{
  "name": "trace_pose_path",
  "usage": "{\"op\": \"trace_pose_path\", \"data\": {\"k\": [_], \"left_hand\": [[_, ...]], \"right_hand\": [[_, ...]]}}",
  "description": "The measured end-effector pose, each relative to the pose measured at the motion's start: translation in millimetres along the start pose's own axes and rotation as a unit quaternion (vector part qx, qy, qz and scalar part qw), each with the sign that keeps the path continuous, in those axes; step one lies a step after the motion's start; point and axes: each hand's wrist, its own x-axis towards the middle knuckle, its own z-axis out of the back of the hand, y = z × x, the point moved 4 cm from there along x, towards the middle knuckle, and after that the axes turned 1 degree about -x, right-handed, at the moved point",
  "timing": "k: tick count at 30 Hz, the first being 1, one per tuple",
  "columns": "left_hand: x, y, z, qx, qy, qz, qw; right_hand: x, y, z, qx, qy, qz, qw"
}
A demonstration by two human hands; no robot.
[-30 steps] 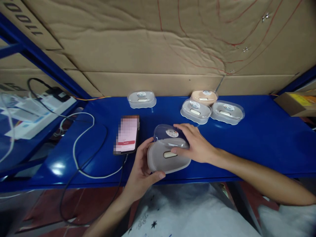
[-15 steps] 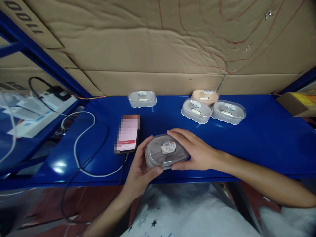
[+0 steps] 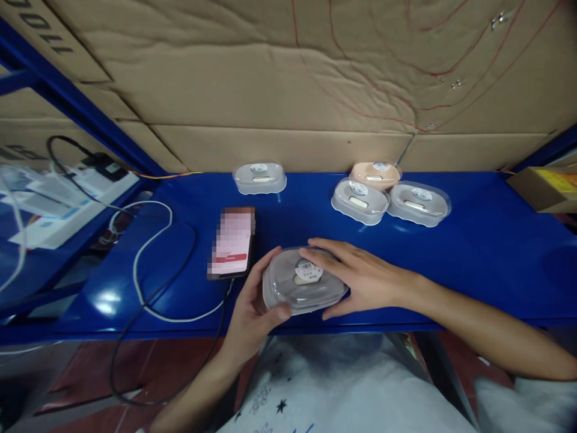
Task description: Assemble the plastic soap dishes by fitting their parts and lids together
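Note:
In front of my body, near the blue shelf's front edge, is a grey oval plastic box under a clear cover, tilted slightly, with a round barcode label on top. My left hand wraps around its left end, thumb on the near side. My right hand grips the right end, its index finger lying over the cover beside the label and its thumb at the near right corner. The underside of the box is hidden. Just left of the box lies a phone with a lit, blurred screen and a cable plugged in.
Toward the back stand similar boxes: a grey one left of centre, and at right a peach one behind two grey ones. Power strips and loose cables lie left. A carton stands right.
The box has turned and tilted slightly between my hands. My right index finger has moved onto the cover near the label, and the right thumb has shifted toward me.

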Motion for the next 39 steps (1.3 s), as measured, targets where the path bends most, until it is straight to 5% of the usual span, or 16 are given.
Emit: {"op": "trace_pose_path", "data": {"k": [12,18,30,39], "left_hand": [[-0.3,2.3,-3.5,-0.026,0.028,0.002,0.999],[0.9,3.1,-0.5,0.0,-0.003,0.007,1.0],[-2.2,-2.4,1.1,0.028,-0.037,-0.061,0.997],[-3.1,-1.9,0.8,0.01,-0.018,-0.055,0.998]], "right_hand": [[0.5,1.6,1.5,-0.029,-0.015,0.055,0.998],[1.8,2.1,-1.0,-0.074,-0.016,0.082,0.994],[4.4,-17.3,-2.7,0.197,-0.076,-0.049,0.976],[6.9,-19.3,0.4,0.238,-0.075,-0.079,0.965]]}}
